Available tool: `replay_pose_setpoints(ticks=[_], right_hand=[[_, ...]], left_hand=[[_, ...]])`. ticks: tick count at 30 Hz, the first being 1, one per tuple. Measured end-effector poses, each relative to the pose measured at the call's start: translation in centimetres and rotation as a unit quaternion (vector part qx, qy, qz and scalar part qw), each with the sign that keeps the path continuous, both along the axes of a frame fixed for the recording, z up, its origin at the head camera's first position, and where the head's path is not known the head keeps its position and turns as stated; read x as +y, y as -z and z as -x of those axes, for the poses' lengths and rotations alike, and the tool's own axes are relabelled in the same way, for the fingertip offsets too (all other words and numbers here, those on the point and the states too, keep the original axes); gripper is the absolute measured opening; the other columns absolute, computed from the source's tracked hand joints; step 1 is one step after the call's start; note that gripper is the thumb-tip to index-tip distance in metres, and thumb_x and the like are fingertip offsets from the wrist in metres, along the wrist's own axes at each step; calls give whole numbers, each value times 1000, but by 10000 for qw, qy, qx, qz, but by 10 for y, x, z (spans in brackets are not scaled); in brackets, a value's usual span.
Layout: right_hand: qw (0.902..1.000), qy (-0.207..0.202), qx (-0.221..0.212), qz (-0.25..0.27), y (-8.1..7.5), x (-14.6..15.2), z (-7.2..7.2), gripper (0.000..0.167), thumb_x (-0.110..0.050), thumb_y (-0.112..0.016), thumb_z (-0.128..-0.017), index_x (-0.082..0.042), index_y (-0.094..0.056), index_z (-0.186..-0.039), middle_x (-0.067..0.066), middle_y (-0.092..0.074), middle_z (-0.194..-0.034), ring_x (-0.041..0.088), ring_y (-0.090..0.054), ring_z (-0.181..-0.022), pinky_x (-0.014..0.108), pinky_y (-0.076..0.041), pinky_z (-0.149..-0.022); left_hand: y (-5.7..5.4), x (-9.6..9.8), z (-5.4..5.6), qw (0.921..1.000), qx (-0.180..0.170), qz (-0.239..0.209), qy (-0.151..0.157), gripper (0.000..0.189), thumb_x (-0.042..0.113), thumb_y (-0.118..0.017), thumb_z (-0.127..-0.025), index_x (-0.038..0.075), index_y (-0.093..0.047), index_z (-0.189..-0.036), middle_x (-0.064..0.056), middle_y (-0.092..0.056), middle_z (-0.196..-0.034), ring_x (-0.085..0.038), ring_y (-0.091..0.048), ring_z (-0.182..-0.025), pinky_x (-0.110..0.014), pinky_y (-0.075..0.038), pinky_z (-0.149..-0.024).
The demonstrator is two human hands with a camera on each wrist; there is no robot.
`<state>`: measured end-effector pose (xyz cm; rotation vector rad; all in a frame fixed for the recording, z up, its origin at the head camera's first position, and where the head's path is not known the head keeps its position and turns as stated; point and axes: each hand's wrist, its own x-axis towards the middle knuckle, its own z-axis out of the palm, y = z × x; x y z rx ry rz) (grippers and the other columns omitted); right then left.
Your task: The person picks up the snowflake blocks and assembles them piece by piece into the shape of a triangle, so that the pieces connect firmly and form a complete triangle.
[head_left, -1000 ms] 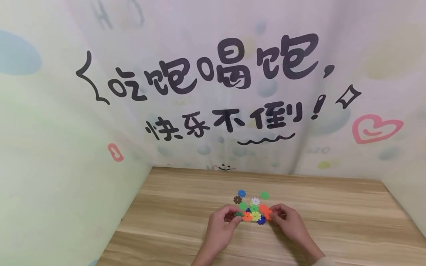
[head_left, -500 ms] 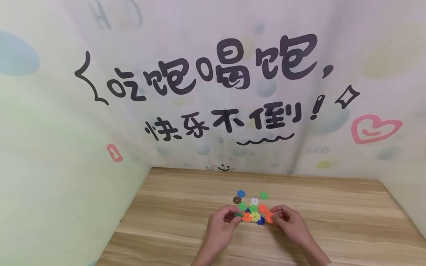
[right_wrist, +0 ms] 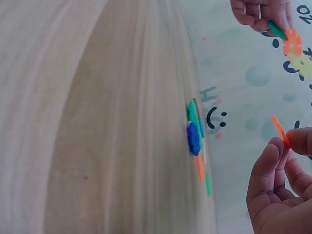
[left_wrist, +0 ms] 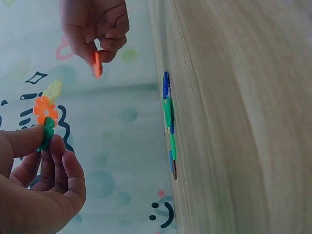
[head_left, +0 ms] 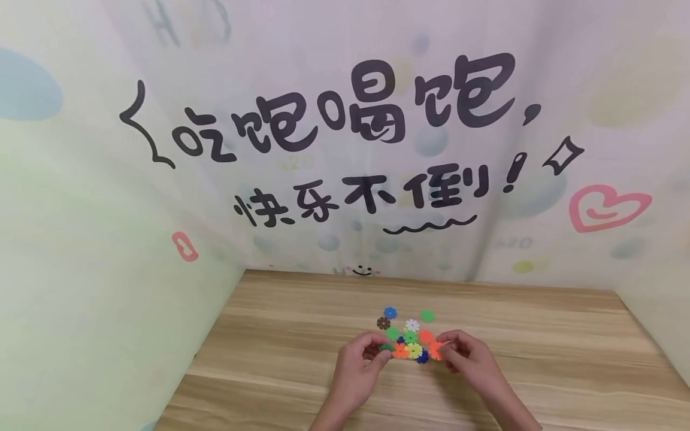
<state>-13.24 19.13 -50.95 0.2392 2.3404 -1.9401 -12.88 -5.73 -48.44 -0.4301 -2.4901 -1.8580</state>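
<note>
My left hand [head_left: 360, 362] pinches a dark green snowflake disc [left_wrist: 48, 132] between thumb and fingertips. Joined to that disc in a short chain are an orange snowflake disc [left_wrist: 45, 110] and a pale yellow one [left_wrist: 52, 89], held above the table. My right hand [head_left: 475, 366] pinches a single orange snowflake disc [right_wrist: 278, 127], seen edge-on in both wrist views and apart from the chain. Below and behind the chain, loose discs lie on the table, among them a dark blue one [head_left: 423, 357], an orange one [head_left: 425, 336] and a green one [head_left: 411, 337].
Farther back on the wooden table [head_left: 291, 335] lie a blue disc [head_left: 390, 313], a brown disc [head_left: 383, 323], a white disc [head_left: 412, 325] and a green disc [head_left: 427, 315]. A printed curtain [head_left: 323, 251] stands along the table's back edge.
My right hand has moved slightly right and toward me with its orange disc, which now shows apart from the orange disc on the table. The left hand stays almost still.
</note>
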Motion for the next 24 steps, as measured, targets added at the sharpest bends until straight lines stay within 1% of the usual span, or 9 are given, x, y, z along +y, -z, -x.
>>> replay_pose_setpoints(ticks=[5, 8, 10, 15, 18, 21, 24], right_hand=[[9998, -107, -40, 172, -7, -1, -3, 22, -8, -66, -94, 1, -64, -114, 11, -61, -90, 27, -60, -78, 38, -57, -70], [9993, -255, -56, 279, -11, 0, -5, 24, -10, -66, -95, 1, -63, -117, 12, -61, -90, 29, -60, -79, 39, -57, -73], [9987, -360, -40, 347, -14, 0, -6, 26, -11, -66, -96, 2, -62, -118, 12, -60, -91, 29, -60, -80, 40, -57, -73], [9975, -547, 12, 453, -19, -1, -9, 27, -12, -67, -95, 2, -62, -118, 13, -61, -91, 26, -60, -78, 41, -57, -74], [9970, -616, 19, 470, -22, -2, -10, 28, -13, -67, -95, 3, -62, -117, 13, -62, -90, 23, -60, -77, 41, -57, -73], [9964, -686, 24, 499, -24, -2, -11, 29, -14, -67, -95, 3, -61, -118, 13, -61, -89, 23, -60, -76, 41, -57, -72], [9956, -755, 49, 551, -25, -1, -12, 31, -16, -67, -96, 4, -61, -118, 13, -61, -89, 24, -59, -76, 41, -57, -73]], left_hand=[[0, -1, -1, 10000, 34, -31, 0, 11, 13, -73, -91, 15, -71, -102, 2, -70, -96, -9, -62, -85, -26, -54, -77], [1, -1, -1, 10000, 36, 16, -16, 12, 12, -73, -91, 15, -71, -102, 2, -69, -95, -9, -62, -85, -26, -55, -77], [0, 0, 0, 10000, 9, 53, -31, 12, 12, -73, -91, 17, -71, -102, 5, -69, -94, -9, -62, -85, -26, -55, -77], [1, 0, 0, 10000, 15, 67, -29, 13, 11, -73, -91, 19, -71, -101, 9, -67, -92, -9, -63, -84, -26, -55, -76], [1, 0, 0, 10000, 58, 45, -27, 13, 10, -72, -91, 20, -71, -100, 10, -68, -92, -10, -62, -84, -27, -55, -75], [0, 0, 0, 10000, 59, 31, -35, 12, 11, -72, -91, 19, -71, -100, 9, -68, -92, -10, -63, -84, -27, -55, -75], [0, 0, 0, 10000, 38, 27, -31, 11, 12, -72, -91, 16, -71, -102, 9, -68, -92, -10, -62, -85, -27, -55, -76]])
